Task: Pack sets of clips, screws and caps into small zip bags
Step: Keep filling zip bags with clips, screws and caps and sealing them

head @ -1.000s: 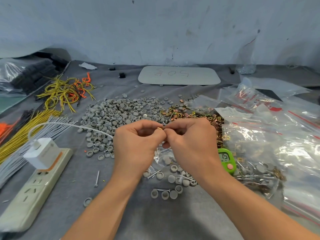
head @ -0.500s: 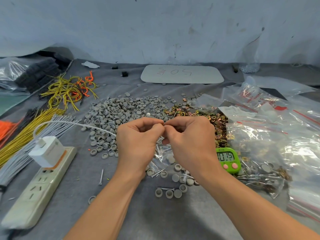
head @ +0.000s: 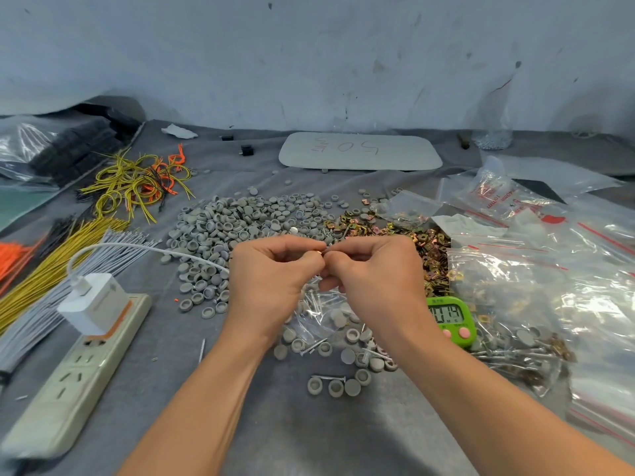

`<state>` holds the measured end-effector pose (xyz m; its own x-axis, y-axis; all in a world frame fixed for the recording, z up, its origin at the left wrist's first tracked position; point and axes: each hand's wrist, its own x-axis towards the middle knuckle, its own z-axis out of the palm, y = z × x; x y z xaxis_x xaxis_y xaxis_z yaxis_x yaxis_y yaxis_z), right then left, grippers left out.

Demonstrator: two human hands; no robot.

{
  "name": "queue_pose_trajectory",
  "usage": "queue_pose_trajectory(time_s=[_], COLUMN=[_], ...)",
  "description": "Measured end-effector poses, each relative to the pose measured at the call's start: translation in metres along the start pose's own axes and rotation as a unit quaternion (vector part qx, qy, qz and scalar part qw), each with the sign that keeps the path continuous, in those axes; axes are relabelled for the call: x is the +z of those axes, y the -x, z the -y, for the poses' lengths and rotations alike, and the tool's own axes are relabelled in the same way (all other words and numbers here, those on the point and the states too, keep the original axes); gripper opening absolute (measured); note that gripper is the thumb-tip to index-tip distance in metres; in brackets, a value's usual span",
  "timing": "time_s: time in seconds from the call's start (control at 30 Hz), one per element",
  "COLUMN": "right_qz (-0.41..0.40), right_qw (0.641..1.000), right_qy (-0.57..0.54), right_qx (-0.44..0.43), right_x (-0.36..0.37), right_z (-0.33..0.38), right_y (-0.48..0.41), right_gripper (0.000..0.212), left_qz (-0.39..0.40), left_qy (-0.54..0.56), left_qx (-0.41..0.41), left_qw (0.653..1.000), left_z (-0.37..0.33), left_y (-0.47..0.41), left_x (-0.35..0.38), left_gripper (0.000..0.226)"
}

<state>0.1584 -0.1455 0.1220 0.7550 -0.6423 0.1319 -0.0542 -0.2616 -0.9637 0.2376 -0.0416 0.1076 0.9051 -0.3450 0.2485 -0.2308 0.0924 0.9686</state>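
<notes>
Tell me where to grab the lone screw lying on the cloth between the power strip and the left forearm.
Pinch the lone screw mid-shank from straight above, with thumb and finger on its left and right. It lies flat, running roughly near to far, with bare cloth on either side. Its head end is too small to tell.

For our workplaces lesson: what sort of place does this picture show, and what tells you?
Probably a small hand-packing bench for hardware kits: a heap of grey caps, a pile of brass clips and stacked zip bags.
</notes>
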Motion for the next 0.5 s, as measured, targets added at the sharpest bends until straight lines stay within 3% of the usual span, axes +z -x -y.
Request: queue_pose_trajectory(time_s=[0.3, 0.4, 0.5], right_qz=[0.028, 0.108, 0.168], right_qw=[0.997, 0.992, 0.968], right_qy=[-0.053, 0.068, 0.182], right_qx=[0.041, -0.006, -0.038], right_x=[0.0, -0.014, -0.025], right_z=[-0.006, -0.004, -0.005], right_y=[-0.004, -0.014, -0.016], right_gripper=[0.02, 0.012, 0.014], left_qz=[-0.01, 0.004, 0.064], left_qy=[-0.05, -0.029, -0.118], left_qx=[-0.031, -0.047, -0.027], left_qw=[0.998, 0.998, 0.991], left_z=[0.005, 0.006, 0.007], left_y=[0.001, 0.001, 0.0], left_x=[-0.001, -0.006, -0.008], left_gripper=[0.026, 0.028, 0.024])
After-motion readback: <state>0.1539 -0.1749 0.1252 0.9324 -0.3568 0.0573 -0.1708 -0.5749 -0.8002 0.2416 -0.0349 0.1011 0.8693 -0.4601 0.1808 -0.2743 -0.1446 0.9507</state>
